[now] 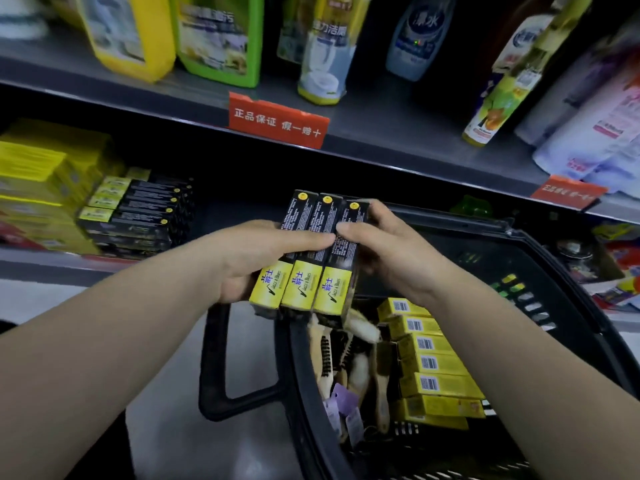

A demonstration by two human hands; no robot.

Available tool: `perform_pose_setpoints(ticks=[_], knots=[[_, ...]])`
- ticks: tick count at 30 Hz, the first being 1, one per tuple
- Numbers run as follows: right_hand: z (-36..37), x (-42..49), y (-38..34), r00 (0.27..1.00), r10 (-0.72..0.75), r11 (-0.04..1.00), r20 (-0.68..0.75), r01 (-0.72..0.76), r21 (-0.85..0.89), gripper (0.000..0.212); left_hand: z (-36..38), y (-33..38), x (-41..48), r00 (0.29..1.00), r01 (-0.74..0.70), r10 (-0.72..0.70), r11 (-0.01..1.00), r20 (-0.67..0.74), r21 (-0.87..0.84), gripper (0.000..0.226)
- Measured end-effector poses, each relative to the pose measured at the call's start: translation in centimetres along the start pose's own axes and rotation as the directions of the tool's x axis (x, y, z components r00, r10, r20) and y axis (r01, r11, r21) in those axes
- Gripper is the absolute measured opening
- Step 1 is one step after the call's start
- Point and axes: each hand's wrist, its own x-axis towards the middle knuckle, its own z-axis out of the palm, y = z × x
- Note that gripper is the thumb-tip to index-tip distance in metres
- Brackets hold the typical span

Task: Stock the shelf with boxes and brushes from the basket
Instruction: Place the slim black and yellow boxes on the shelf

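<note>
I see the left hand and the right hand gripping three boxes over the black basket; stacked boxes sit at the left end of the grey shelf.

Green bottle, yellow bottle, red label

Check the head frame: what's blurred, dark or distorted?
Head view: the three black-and-yellow cardboard boxes between left hand and right hand are sharp; upper-shelf plastic bottles smear toward the edges; the lower shelf recess is near black; grey shelf edge bows, wide-angle distortion.
</note>
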Motion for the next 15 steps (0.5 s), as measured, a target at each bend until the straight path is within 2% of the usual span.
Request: perform_pose_setpoints(ticks=[4,6,11,15], knots=[[2.3,2.6,-1.2,1.0,0.018,0.997,-0.018,-0.02,-0.081,0.018,-4.0,0.1,-0.9,0.991,0.009,-0.008,1.0,-0.134,0.003,0.047],[3.4,3.9,-1.9,1.0,0.022,0.995,0.008,-0.021,-0.094,0.012,-6.2,0.3,-1.5,0.982,-0.01,0.004,1.0,-0.188,-0.03,0.043],[6.3,6.7,-3.0,0.998,-0.002,0.966,0.071,0.02,-0.257,0.038,-12.3,-0.4,-2.8,0.938,-0.08,0.063,0.996,-0.341,-0.035,0.03],[8.0,9.6,-2.2,0.995,-0.017,0.922,0.094,0.052,-0.383,0.045,-16.7,-2.9,-2.8,0.88,-0.031,0.021,0.999,-0.474,-0.012,0.042]])
